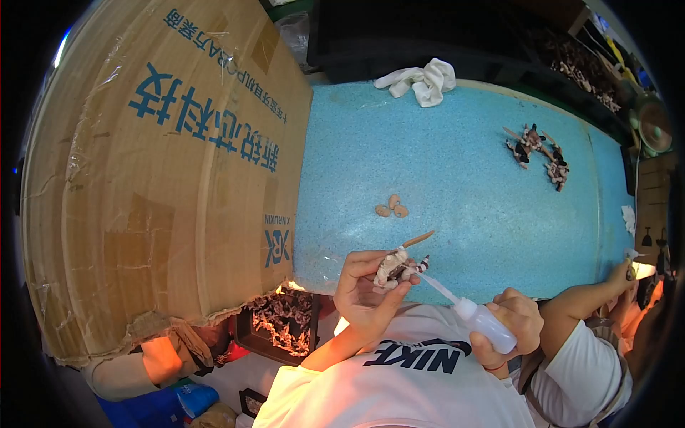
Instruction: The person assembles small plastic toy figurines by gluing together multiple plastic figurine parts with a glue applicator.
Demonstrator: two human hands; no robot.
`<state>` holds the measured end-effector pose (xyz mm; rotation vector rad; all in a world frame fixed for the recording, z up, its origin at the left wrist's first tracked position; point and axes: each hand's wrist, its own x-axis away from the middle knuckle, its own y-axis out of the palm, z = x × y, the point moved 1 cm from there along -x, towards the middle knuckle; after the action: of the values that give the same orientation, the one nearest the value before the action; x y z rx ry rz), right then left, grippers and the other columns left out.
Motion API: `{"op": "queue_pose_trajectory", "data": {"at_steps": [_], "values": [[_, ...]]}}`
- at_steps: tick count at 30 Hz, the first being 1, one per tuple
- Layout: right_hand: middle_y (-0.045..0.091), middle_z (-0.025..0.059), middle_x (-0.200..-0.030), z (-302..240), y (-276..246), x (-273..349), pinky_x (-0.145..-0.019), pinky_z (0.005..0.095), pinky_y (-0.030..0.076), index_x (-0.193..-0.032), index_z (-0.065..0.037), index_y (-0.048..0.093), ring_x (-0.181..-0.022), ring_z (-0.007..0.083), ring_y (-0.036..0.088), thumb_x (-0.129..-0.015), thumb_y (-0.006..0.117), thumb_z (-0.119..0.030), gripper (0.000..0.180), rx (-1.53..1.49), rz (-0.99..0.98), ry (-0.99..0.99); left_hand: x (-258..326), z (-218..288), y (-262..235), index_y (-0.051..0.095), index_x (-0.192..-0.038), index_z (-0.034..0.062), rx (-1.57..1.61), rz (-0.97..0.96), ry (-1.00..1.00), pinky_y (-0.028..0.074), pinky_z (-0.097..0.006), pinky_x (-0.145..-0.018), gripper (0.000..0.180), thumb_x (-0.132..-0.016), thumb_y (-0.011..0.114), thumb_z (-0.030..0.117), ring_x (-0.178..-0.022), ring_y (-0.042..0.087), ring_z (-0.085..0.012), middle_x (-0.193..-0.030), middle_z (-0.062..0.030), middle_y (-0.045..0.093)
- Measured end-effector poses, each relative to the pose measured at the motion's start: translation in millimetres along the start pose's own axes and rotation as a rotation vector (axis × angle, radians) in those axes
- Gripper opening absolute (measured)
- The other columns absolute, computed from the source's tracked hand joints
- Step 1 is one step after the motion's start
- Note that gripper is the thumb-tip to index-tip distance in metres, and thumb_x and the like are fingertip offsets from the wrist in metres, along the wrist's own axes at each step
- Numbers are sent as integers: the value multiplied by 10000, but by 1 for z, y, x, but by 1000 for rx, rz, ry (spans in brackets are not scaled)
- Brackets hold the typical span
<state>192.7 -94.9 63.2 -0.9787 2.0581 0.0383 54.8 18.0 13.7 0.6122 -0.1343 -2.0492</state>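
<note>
Speckled turquoise tabletop point(457, 185); brown cardboard box point(157, 178) with blue print; white squeeze bottle point(485, 324); white cloth point(422, 80); perhaps striped figurine point(401, 267).

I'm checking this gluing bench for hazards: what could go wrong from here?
The squeeze bottle's nozzle sits close to the left hand's fingers, so its contents may get on skin. The small figure is only pinched, so it could slip. The three loose beige pieces could get knocked off the blue mat.

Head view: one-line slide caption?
Left hand holds a small figurine while right hand aims a squeeze bottle nozzle at it over blue mat.
</note>
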Motion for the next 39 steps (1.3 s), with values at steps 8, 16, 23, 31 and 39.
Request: {"op": "queue_pose_trajectory", "data": {"at_steps": [8, 16, 23, 31, 39], "values": [[585, 116, -827, 19, 3, -7, -657, 303, 449, -946, -2, 514, -732, 160, 551, -726, 685, -160, 320, -543, 384, 680, -7, -5, -12, 448, -1024, -6, 217, 178, -225, 517, -323, -686, 294, -772, 550, -118, -862, 568, -211, -1017, -153, 529], [588, 72, -917, 149, 38, 9, -758, 268, 421, -932, -10, 577, -871, 159, 540, -660, 675, -4, 289, -94, 25, 693, -14, -5, -37, 458, -1134, -3, 74, 308, -208, 446, -251, -619, 370, -815, 606, 113, -757, 533, -142, -991, -93, 543], [584, 86, -889, 145, 43, 5, -712, 303, 438, -922, -16, 587, -826, 199, 559, -667, 676, -12, 269, 396, 61, 451, -10, -10, -46, 480, -1070, 20, 104, 389, -233, 451, -246, -572, 288, -814, 601, 68, -752, 557, -144, -982, -90, 560], [550, 103, -872, 97, 78, 3, -542, 349, 457, -896, -29, 595, -706, 259, 562, -709, 646, -26, 195, 276, -196, 314, -10, -13, -47, 483, -1034, 13, 197, 352, -301, 458, -264, -547, 261, -796, 580, -35, -749, 579, -163, -1040, -137, 569], [565, 86, -780, 106, 101, 1, -537, 307, 448, -900, -25, 587, -627, 233, 569, -729, 640, -30, 180, 271, -286, 253, -8, -7, -38, 505, -1077, -20, 167, 281, -305, 504, -269, -636, 294, -795, 584, -44, -808, 612, -193, -1064, -142, 569]]}}
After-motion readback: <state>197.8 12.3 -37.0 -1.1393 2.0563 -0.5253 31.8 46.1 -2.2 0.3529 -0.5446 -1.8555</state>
